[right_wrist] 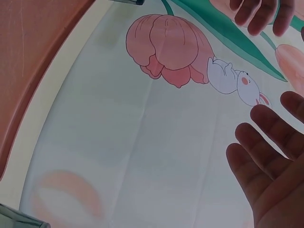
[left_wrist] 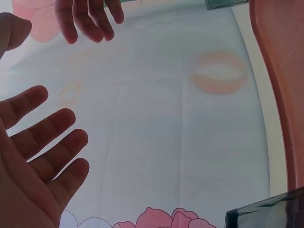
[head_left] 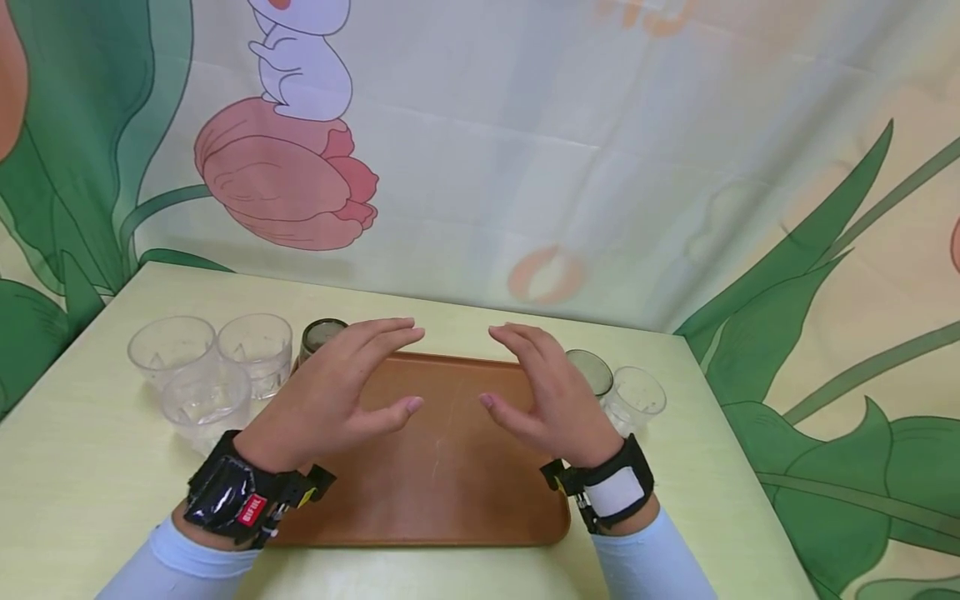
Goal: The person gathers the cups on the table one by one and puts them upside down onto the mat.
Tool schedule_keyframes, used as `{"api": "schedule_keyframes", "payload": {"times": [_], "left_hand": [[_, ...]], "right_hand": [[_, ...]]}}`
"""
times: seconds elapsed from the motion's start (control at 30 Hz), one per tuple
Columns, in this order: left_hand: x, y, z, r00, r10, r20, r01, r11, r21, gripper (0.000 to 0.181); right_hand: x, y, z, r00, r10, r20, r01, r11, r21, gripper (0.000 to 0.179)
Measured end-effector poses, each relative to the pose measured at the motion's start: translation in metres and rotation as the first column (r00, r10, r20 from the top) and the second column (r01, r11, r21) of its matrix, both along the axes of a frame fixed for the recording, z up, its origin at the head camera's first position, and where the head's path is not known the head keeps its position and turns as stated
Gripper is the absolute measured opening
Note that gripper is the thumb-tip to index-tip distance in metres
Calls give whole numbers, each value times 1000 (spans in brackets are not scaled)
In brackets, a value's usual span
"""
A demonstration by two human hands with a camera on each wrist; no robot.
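Observation:
Both hands hover over a brown tray [head_left: 442, 483], palms turned toward each other with a gap between them. My left hand [head_left: 337, 392] has its fingers extended and thumb apart, holding nothing. Opposite it, my right hand [head_left: 551, 396] is likewise empty, its fingers slightly bent. Behind the left hand, a dark tinted glass [head_left: 322, 331] is partly hidden. Another tinted glass [head_left: 592, 371] shows past the right hand, beside a clear glass [head_left: 637, 393]. In the left wrist view, the left palm [left_wrist: 23, 175] shows; in the right wrist view, the right palm [right_wrist: 282, 190] does.
Three clear glasses [head_left: 257, 354] cluster on the pale table [head_left: 82, 467], left of the tray. A printed cloth backdrop [head_left: 480, 167] hangs behind the table and down its right side. Each wrist wears a black strap with a small camera.

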State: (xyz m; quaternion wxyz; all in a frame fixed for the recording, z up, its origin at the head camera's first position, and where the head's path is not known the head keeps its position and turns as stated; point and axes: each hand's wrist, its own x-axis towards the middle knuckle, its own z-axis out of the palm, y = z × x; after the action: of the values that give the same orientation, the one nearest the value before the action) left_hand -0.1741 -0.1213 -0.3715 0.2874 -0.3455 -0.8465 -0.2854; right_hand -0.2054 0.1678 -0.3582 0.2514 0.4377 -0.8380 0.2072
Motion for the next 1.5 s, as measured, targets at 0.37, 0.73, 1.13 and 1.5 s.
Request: {"api": "schedule_keyframes", "payload": {"times": [0.37, 0.73, 1.13, 1.5], "left_hand": [[1, -1, -1, 1000, 3, -2, -3, 1000, -4, 67], [1, 0, -1, 1000, 11, 11, -11, 1000, -14, 67], [0, 0, -2, 1000, 17, 16, -17, 1000, -25, 67], [0, 1, -2, 1000, 22, 15, -21, 999, -26, 66]], "right_hand": [[-5, 11, -4, 999, -48, 15, 48, 999, 15, 64], [-12, 26, -9, 995, -99, 0, 99, 994, 43, 62], [-19, 44, -16, 986, -169, 1, 169, 983, 78, 62], [-22, 61, -17, 971, -237, 9, 235, 965, 119, 62]]}}
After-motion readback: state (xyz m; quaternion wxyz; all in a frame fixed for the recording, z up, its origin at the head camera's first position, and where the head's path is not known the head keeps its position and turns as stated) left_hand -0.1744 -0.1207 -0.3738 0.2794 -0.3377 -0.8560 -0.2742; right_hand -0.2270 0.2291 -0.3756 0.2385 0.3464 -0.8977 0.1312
